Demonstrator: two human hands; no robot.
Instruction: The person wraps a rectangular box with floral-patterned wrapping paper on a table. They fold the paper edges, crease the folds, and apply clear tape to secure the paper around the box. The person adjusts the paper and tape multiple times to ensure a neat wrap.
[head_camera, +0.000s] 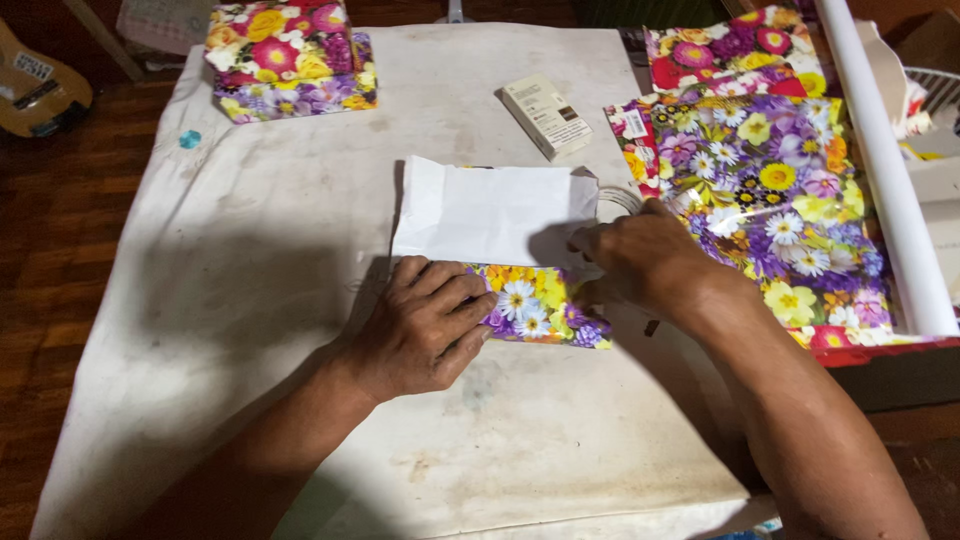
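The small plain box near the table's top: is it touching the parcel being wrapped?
Apart. The head view shows bare tablecloth between the small box and the parcel.

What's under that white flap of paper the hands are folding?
Below the white flap a strip of floral wrapping paper shows, pressed by the left hand while the right hand pinches the flap's corner. Whatever is wrapped inside is fully covered.
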